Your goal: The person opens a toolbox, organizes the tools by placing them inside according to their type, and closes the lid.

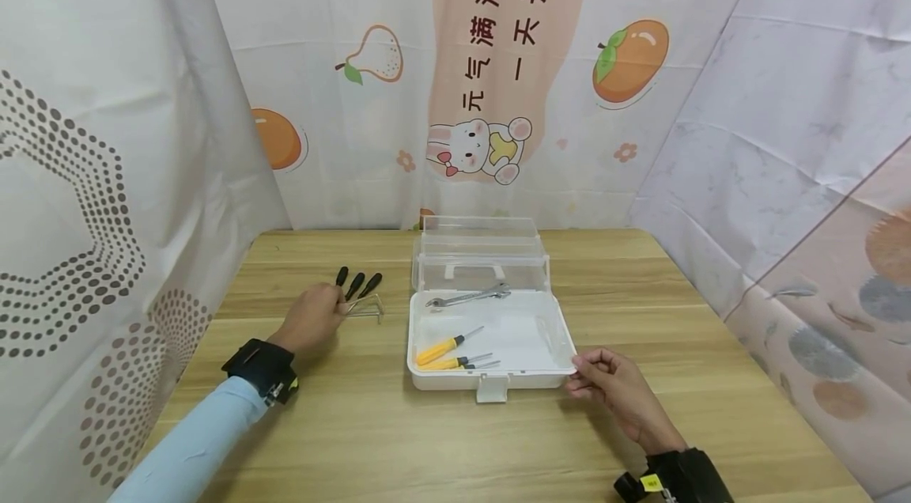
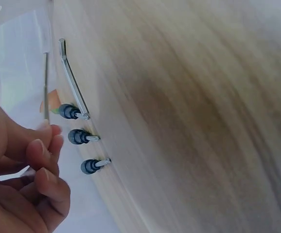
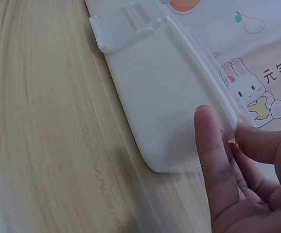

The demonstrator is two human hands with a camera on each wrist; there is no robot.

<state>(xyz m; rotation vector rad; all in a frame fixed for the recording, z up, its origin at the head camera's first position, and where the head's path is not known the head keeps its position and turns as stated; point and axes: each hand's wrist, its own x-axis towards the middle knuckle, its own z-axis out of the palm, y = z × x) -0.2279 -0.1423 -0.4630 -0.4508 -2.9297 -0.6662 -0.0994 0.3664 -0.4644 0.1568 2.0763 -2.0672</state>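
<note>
Over the left part of the table, my left hand [image 1: 313,319] pinches a thin metal hex key [image 2: 45,87] between thumb and fingertips, clear of the surface. A second L-shaped hex key [image 2: 74,82] lies on the table beneath it. Beside that lie three screwdrivers with black handles [image 1: 356,285], their shafts partly hidden in the head view. My right hand [image 1: 618,392] grips the front right corner of a white plastic toolbox [image 1: 448,382], thumb on the rim and fingers against the outer wall. Inside are a silver wrench [image 1: 468,298] and several small screwdrivers, including a yellow-handled one [image 1: 440,350].
The toolbox's clear lid [image 1: 484,238] stands raised at the back, its white latch [image 1: 493,388] hanging at the front. A wood-grain table [image 1: 342,440] carries everything. Printed curtains [image 1: 342,139] enclose its back and sides.
</note>
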